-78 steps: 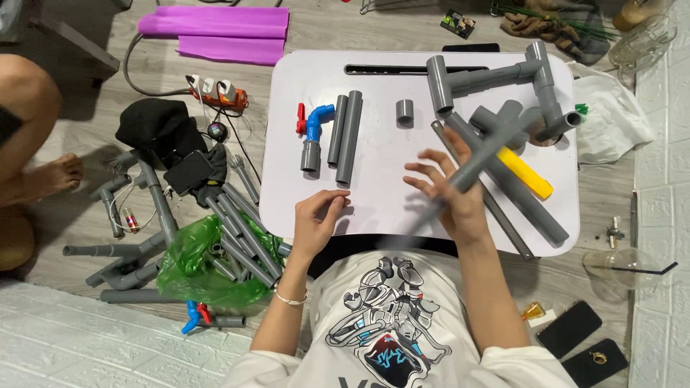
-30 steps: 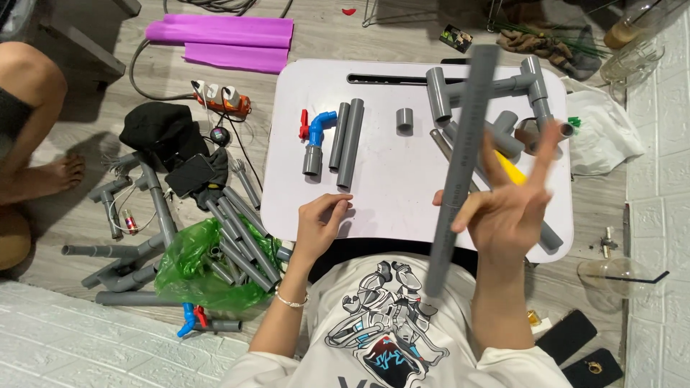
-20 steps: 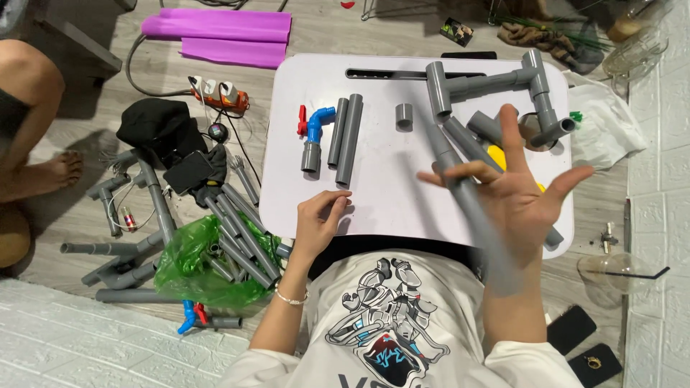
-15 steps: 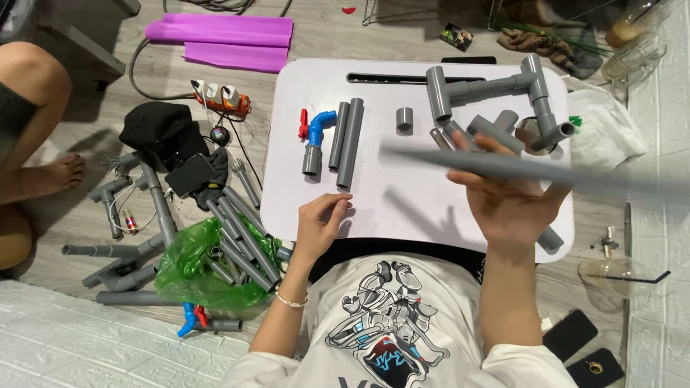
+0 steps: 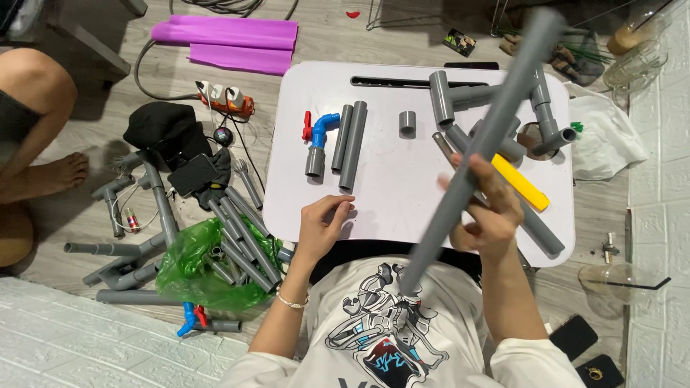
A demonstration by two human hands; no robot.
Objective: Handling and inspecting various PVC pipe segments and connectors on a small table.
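My right hand [image 5: 487, 210] grips a long grey plastic pipe [image 5: 483, 140] near its middle. The pipe slants from my chest up toward the table's far right, blurred by motion. My left hand [image 5: 323, 224] rests on the near edge of the white table [image 5: 388, 194], fingers loosely curled, holding nothing. On the table lie two short grey pipes [image 5: 350, 136], a blue elbow with a red valve on a grey sleeve [image 5: 317, 141], a small grey coupling [image 5: 407, 122], a jointed grey pipe assembly [image 5: 460, 97] and a yellow flat piece [image 5: 520, 182].
A green bag of grey pipes [image 5: 215, 251] and loose pipe sections [image 5: 122, 251] lie on the floor at left. Also there: a black bundle [image 5: 169, 133], an orange power strip [image 5: 226, 100], purple rolls [image 5: 230, 39] and another person's foot [image 5: 43, 176]. White cloth [image 5: 607, 136] and phones [image 5: 586, 348] lie at right.
My right hand lifted the long pipe off the table and has been twirling it: upright, then slanting, then level, now slanting from chest to far right. The left hand has stayed put.
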